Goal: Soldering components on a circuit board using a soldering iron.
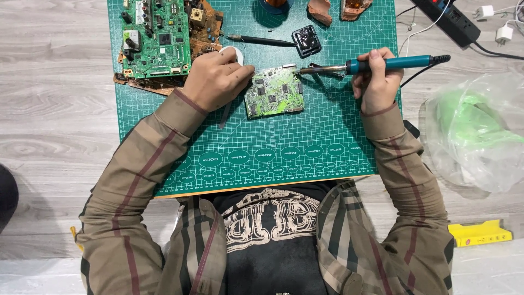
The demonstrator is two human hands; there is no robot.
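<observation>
A small green circuit board [274, 92] lies near the middle of the green cutting mat [305, 131]. My right hand [376, 82] grips a teal-handled soldering iron [376, 65], and its metal tip reaches left to the board's upper right corner. My left hand [215, 79] is curled at the board's left edge, resting over a white spool [233, 53] of solder wire, its fingers closed; the wire itself is too thin to make out.
Larger green and brown circuit boards [158, 38] are stacked at the mat's upper left. A black pen-like tool [259, 40], a small black tin [306, 40] and tweezers [325, 76] lie near the top. At right are a black power strip [450, 19], a clear plastic bag [480, 131] and a yellow object [480, 233].
</observation>
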